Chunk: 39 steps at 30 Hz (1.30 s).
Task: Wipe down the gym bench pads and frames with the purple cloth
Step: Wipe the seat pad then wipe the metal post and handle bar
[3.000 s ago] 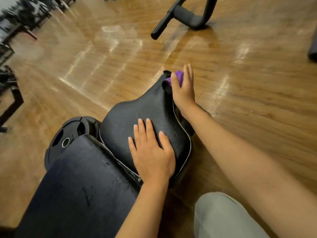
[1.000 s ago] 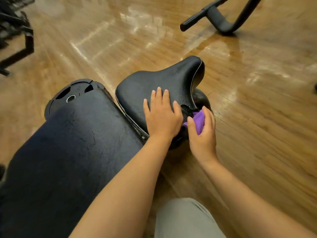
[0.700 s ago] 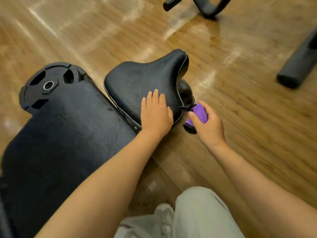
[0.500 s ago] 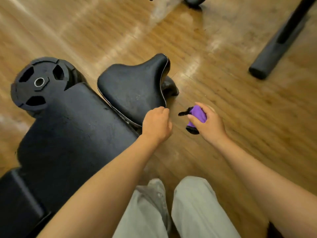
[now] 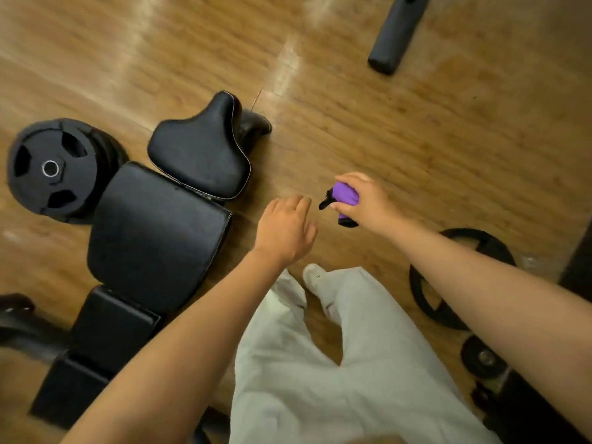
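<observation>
A black gym bench lies at the left: a saddle-shaped seat pad [image 5: 201, 155], a square back pad [image 5: 153, 235] below it, and a smaller pad section [image 5: 112, 328] nearer me. The purple cloth [image 5: 344, 195], with a black edge, is bunched in my right hand [image 5: 368, 203], which grips it in the air to the right of the bench. My left hand [image 5: 285, 229] hangs beside the back pad's right edge, fingers loosely curled, holding nothing and touching nothing.
A black weight plate stack [image 5: 51, 169] stands left of the seat. Another plate [image 5: 461, 280] and a small one [image 5: 483, 357] lie on the wooden floor at the right. A black padded bar end [image 5: 394, 36] sits top right. My grey trouser legs [image 5: 320, 363] fill the bottom centre.
The view has risen and pulled back from the bench. My left hand has lifted off the seat pad, and my right hand with the cloth has come away from the seat's side.
</observation>
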Motion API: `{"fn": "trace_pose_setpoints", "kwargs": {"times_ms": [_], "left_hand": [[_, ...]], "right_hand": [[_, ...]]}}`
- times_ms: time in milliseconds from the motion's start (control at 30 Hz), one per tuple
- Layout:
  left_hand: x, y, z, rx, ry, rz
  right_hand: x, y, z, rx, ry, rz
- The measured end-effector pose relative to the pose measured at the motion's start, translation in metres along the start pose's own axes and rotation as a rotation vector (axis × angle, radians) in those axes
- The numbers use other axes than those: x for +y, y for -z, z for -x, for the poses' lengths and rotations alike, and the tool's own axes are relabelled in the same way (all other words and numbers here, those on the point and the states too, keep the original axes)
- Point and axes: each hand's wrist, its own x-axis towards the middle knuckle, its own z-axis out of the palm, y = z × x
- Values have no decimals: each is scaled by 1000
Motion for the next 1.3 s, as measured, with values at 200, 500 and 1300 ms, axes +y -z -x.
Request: {"fn": "trace_pose_setpoints", "kwargs": {"times_ms": [200, 500, 1300], "left_hand": [[36, 14, -21, -87, 41, -35], [91, 48, -117, 19, 339, 53], [-59, 182, -279, 340, 857, 527]], "right_hand": [[27, 50, 13, -19, -60, -30], [38, 174, -34, -92, 35, 61], [-162, 256, -315, -357, 262, 423]]}}
